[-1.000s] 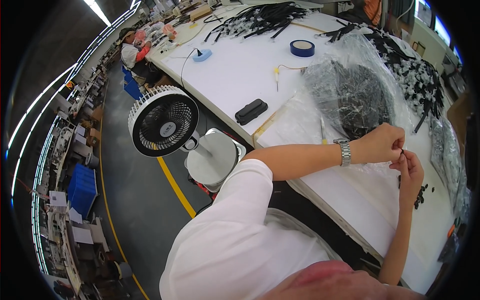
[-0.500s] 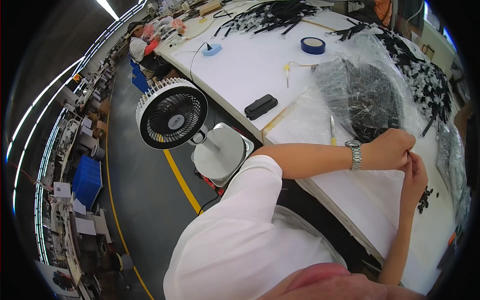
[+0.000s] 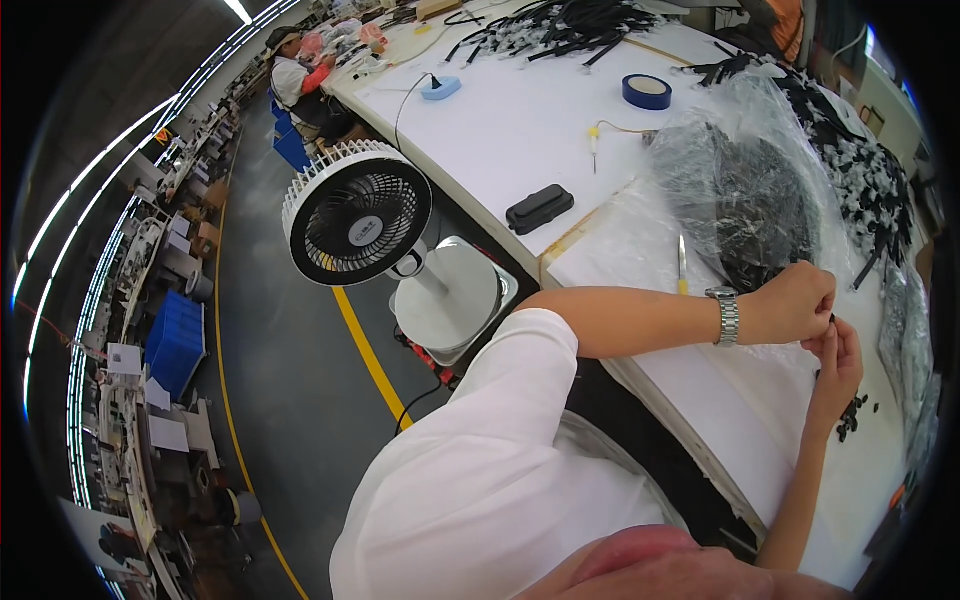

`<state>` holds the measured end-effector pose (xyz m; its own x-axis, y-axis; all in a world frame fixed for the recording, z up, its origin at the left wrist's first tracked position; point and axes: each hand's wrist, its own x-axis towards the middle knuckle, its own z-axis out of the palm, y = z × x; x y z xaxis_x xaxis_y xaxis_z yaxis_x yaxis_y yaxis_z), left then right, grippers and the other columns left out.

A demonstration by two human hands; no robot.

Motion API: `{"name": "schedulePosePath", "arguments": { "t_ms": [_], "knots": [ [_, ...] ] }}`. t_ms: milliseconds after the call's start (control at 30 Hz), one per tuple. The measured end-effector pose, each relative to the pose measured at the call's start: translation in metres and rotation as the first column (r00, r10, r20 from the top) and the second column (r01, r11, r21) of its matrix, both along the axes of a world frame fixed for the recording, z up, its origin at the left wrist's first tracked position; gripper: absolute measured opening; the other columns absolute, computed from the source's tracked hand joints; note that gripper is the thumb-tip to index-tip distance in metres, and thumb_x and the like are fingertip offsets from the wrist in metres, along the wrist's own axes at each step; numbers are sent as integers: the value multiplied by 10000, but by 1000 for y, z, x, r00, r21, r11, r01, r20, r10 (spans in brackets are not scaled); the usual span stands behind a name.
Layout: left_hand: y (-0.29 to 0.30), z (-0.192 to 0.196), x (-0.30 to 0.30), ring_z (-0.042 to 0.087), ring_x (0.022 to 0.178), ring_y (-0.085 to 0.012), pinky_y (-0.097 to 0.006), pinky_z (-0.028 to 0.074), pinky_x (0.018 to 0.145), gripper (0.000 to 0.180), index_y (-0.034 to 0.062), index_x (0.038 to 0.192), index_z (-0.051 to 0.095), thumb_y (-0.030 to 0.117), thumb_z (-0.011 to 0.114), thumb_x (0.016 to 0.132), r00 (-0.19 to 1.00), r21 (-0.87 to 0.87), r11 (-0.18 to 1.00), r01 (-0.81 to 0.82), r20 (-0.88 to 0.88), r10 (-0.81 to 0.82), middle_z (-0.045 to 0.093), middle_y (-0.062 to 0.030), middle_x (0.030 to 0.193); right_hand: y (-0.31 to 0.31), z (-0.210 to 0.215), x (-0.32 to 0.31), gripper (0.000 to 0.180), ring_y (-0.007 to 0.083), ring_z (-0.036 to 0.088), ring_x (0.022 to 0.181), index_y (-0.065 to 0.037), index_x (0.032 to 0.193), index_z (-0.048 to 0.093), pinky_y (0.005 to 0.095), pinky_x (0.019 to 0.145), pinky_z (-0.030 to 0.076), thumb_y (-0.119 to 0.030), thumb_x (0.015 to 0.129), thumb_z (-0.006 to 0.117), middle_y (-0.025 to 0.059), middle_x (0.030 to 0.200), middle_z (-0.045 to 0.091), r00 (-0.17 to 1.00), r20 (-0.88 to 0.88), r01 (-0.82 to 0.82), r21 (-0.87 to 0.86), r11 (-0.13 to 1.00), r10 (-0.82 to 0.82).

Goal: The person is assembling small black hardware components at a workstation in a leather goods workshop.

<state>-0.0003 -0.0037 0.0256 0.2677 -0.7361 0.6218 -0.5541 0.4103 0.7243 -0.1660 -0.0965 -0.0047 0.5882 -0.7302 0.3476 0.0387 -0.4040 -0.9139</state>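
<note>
My left hand (image 3: 785,305), with a metal watch on its wrist, is curled shut just past the near edge of the clear plastic bag (image 3: 690,180). Below it, my right hand (image 3: 838,362) is closed in a pinch, fingertips almost meeting the left hand. A tiny dark piece (image 3: 832,318) shows between the two hands; its kind is too small to make out. Black items (image 3: 755,195) fill the bag. Several small black pieces (image 3: 850,418) lie on the white table beside my right wrist.
A yellow-handled pointed tool (image 3: 683,268), a black case (image 3: 540,209), a screwdriver (image 3: 595,150) and a blue tape roll (image 3: 647,92) lie on the table. Black strips (image 3: 570,30) are heaped at the far side. A white fan (image 3: 365,225) stands left; another person (image 3: 300,85) sits far left.
The whole view has shifted slightly, so things sit a little further right. My hands have parted slightly, and the tiny dark piece now shows between them.
</note>
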Motion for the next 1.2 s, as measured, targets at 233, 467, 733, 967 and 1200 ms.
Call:
{"name": "schedulePosePath", "arguments": {
  "t_ms": [233,467,733,967,1200],
  "knots": [
    [-20,-16,-3,714,690,-347,-415,569,645,138,-32,747,665,100,699,763,939,-102,978,-183,275,205,688,-215,709,-7,-5,0,302,106,708,926,32,1257,672,266,866,568,-214,1118,564,72,1060,730,999,-25,23,-128,992,-27],
    [-18,-3,10,751,712,-314,-362,590,667,157,-21,767,705,134,704,747,982,55,996,77,170,-85,737,-196,760,-78,-32,-22,353,133,687,964,52,1333,614,310,956,549,-223,1114,571,64,1063,699,951,80,-310,222,924,300],
    [-18,-11,6,743,691,-244,-349,580,675,164,-18,800,718,134,753,747,999,-83,996,35,17,-34,727,-147,735,-27,-18,-9,290,84,643,844,41,1283,626,260,852,550,-185,1113,564,17,964,650,979,150,-174,241,955,141],
    [-10,0,-1,657,679,-166,-325,515,626,88,-22,883,703,64,722,878,1000,-48,998,27,5,-27,676,-101,789,21,15,2,254,164,709,782,61,1196,641,309,781,611,-162,1099,569,110,956,721,978,207,-86,223,971,39],
    [-5,4,10,610,732,-70,-242,508,648,111,2,1045,679,104,645,1017,959,141,961,237,-192,-208,671,-9,841,12,23,3,232,154,717,785,53,1172,650,303,789,631,-147,1094,560,113,957,731,930,278,-318,274,907,242]
  ]
}}
